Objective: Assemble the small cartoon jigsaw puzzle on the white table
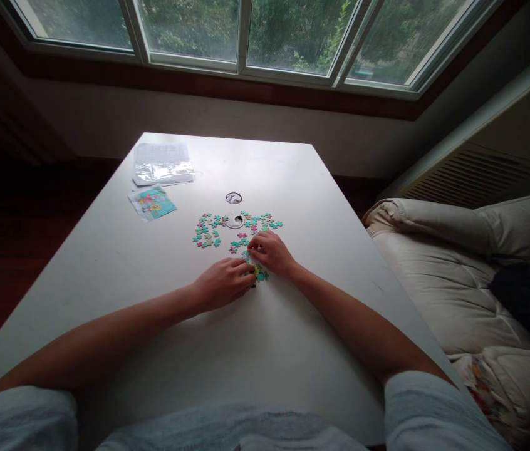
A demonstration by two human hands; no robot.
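Note:
Small jigsaw puzzle pieces (206, 232), teal, pink and pale green, lie scattered on a white table (302, 181). Nearer to me, a cluster of pieces (261, 274) with yellow and teal on it sits partly under my hands. My left hand (225, 282) rests at the left side of this cluster, its fingers together and curled against the pieces. Just above it, my right hand (272, 252) has thumb and fingers drawn together in a pinch beside teal pieces. Anything between the right fingertips is too small to make out.
Among the scattered pieces is a round silver disc with a dark hole (235, 220); another round disc (233, 198) lies behind it. A colourful picture card (153, 203) and a clear plastic packet (164, 164) lie at the back left. Right of the table stands a cream padded sofa (415, 269).

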